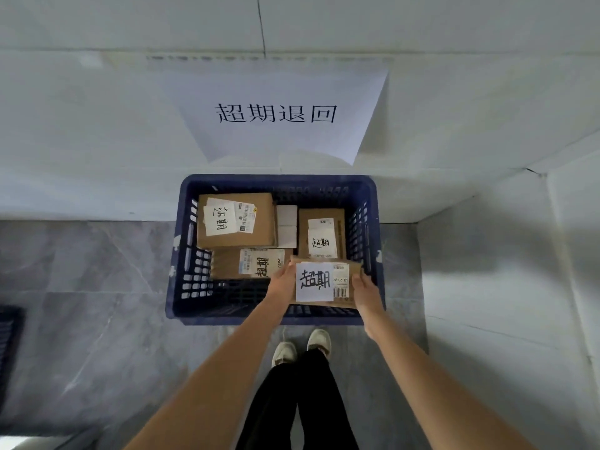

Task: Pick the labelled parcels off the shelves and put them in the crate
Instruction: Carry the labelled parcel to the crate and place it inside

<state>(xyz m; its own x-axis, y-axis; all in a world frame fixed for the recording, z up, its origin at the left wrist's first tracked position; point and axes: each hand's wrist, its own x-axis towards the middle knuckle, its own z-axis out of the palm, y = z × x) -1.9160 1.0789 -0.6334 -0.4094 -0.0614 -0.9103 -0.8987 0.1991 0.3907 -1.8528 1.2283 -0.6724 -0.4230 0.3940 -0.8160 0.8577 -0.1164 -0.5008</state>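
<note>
held parcel: flat brown cardboard parcel with a white handwritten label and a barcode sticker (324, 282), over the near right corner of the crate, tilted a little, its near edge above the crate's near wall
crate: dark blue plastic crate with slotted walls (188, 254), on the grey tiled floor against the pale wall
left grip: left hand (281, 280) curled round the parcel's left edge, fingers tucked out of sight beneath it
right grip: right hand (364, 289) curled round the parcel's right edge, thumb on top
risk one: judging from its place, the parcel may catch on the near wall and tip out toward the shoes if let go before it is further in
risk two: it may land label down, or slide over the near left parcel and hide that label
parcels in crate: three brown labelled ones, a large far left box (235, 219), a far right box (321, 233), a near left one (246, 263)
small white boxes: two (287, 225), between the far pair
total labelled parcels: four with the held one
wall sign: one white paper sheet with printed characters (276, 113) above the crate
</note>
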